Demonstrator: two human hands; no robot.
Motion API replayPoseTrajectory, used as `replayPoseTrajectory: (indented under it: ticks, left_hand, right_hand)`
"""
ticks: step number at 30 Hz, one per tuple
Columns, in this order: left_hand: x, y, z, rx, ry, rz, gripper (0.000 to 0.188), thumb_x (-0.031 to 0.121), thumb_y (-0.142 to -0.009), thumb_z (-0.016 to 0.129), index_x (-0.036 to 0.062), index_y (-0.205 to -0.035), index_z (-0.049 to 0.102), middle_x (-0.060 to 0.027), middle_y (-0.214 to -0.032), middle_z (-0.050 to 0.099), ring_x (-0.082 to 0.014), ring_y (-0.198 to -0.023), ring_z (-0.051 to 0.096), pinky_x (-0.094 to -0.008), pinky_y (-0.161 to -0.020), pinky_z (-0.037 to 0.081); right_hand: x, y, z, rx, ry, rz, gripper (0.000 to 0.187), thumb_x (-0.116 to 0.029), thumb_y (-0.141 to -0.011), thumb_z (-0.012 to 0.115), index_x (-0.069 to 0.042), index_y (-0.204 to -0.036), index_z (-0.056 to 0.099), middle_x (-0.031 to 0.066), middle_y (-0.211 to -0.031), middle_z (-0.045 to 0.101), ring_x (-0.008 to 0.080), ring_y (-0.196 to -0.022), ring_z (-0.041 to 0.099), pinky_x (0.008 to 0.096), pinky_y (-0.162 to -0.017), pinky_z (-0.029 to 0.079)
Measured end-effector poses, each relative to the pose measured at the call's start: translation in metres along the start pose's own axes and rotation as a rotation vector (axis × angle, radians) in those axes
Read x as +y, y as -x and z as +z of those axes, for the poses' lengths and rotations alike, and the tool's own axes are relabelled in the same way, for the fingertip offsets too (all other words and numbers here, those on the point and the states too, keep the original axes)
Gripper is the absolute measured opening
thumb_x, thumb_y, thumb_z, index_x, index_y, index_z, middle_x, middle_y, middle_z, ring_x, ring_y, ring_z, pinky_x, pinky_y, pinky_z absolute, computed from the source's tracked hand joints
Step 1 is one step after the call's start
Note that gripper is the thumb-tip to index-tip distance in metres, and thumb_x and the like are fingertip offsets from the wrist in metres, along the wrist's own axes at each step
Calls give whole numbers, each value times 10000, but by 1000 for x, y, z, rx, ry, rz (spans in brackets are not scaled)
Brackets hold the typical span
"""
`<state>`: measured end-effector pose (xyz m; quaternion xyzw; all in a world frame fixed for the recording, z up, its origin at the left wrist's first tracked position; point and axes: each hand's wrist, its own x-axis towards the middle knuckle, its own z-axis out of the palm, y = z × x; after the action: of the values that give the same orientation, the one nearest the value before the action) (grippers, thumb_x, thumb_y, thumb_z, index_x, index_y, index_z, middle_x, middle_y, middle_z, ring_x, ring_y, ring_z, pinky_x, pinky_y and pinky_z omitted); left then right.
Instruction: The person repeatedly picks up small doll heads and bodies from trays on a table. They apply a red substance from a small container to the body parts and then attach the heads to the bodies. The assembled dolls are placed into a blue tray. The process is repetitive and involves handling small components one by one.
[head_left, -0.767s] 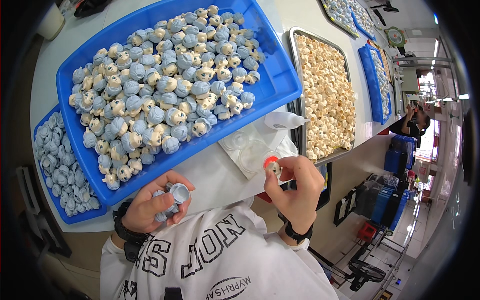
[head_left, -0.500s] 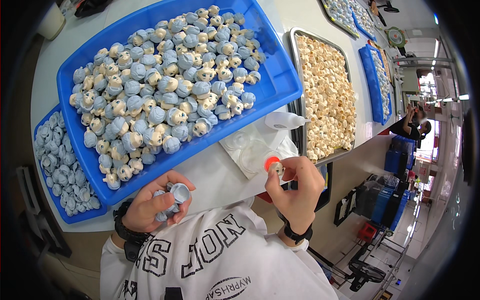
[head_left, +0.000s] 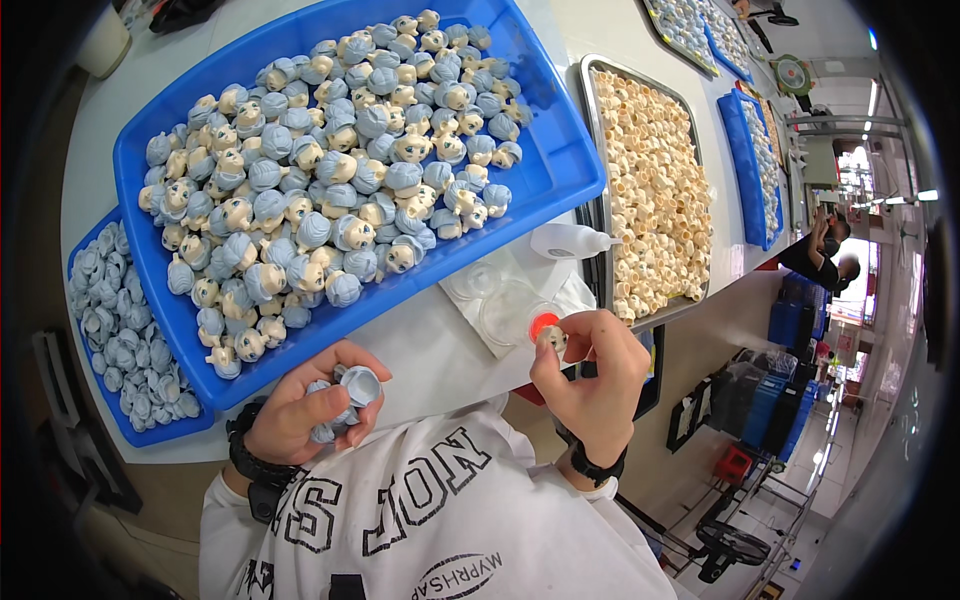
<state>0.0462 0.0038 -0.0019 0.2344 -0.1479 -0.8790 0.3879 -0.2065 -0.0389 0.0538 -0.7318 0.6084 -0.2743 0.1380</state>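
Observation:
My left hand (head_left: 305, 410) is closed around several blue-grey doll hair pieces (head_left: 360, 386); the uppermost is a hollow cap with its pale inside facing up. Between the thumb and fingers of my right hand (head_left: 596, 375) is a small cream doll face piece (head_left: 556, 342). It is held beside a small round dish with a red inside (head_left: 543, 322), at the table's near edge. A clear round dish (head_left: 508, 310) stands just left of the red one, on a white cloth (head_left: 490, 340).
Joined doll heads (head_left: 330, 200) fill a large blue tray (head_left: 560, 170). Loose hair pieces (head_left: 130, 350) lie in a smaller blue tray at left. Beside a white squeeze bottle (head_left: 566, 241), a metal tray (head_left: 590, 100) holds cream face pieces. Another person (head_left: 825, 255) is far right.
Both my hands stay almost still, with the same pieces in them. The person in the far background has shifted posture.

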Motion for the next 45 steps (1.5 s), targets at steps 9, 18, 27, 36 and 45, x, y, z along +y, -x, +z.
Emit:
replayPoseTrajectory:
  ticks: [9,18,27,36,45]
  left_hand:
    - [0,0,0,8,2,2,423,303,-867,557,-23,-1115,450,-88,-778,539,-114,-618,519,-200,-481,392]
    - [0,0,0,11,3,-3,418,295,-864,558,-23,-1114,452,-86,-776,537,-116,-614,518,-203,-480,392]
    - [0,0,0,15,12,-2,400,280,-865,558,-21,-1108,457,-82,-762,531,-112,-602,510,-203,-480,387]
    - [0,0,1,22,-11,-17,421,297,-849,580,-15,-1104,461,-64,-708,514,-99,-562,467,-209,-489,378]
    - [0,-1,1,35,-6,-18,410,283,-852,573,-19,-1104,458,-66,-703,514,-100,-558,463,-212,-492,379]
  right_hand:
    - [0,-1,0,27,50,-5,182,-21,-595,684,-40,-708,543,30,-533,450,148,-465,443,271,-444,364]
    - [-3,-5,2,10,20,5,186,-30,-602,691,-37,-714,542,30,-537,453,148,-472,454,274,-452,376]
    - [0,2,0,-7,20,26,186,-35,-592,695,-50,-707,550,25,-544,472,149,-477,458,272,-440,368]
    - [-1,-2,2,36,-19,-8,155,-14,-609,680,-11,-719,571,41,-595,539,91,-484,478,214,-450,365]
    - [1,6,-4,5,-21,-11,217,1,-601,699,-32,-792,601,28,-569,494,135,-475,461,251,-401,353]
